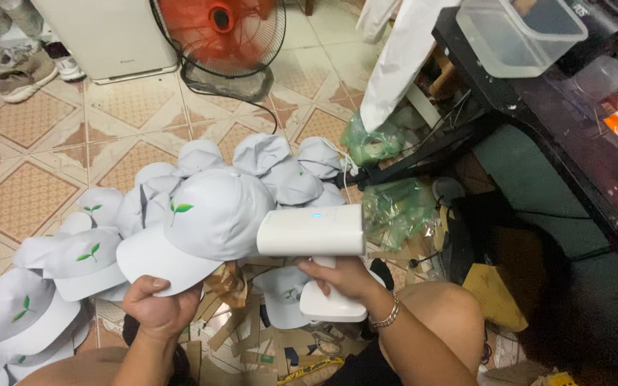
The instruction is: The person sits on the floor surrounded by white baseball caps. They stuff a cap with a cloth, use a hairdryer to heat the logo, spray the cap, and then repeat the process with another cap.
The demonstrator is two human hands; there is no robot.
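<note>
Two hands busy over the floor (59, 143). Left hand (159, 307) pinching the brim of a white cap (202, 221), fingers closed. Right hand (345, 279) wrapped tight around a white hand steamer (312, 232), long nose pointing left, touching the cap. More caps (44, 286) piled below.

White cap (209, 218) held by its brim: matt woven cloth with a stitched green leaf emblem. Heaped caps (73, 264) behind it: same matt white cloth. Handheld device (314, 232) with pistol grip: smooth white plastic, faintly glossy. Bracelet (388, 314) on the right wrist: shiny metal links. Floor tiles (44, 143): glazed ceramic, patterned, lightly reflective. Scraps (223, 330) under the hands: dull brown cardboard. Bags (395, 207) beside the table leg: thin, crinkled, translucent green plastic. Box (520, 32) at the table's far edge: clear, smooth plastic. Tabletop (581, 150): dark and glossy.
</note>
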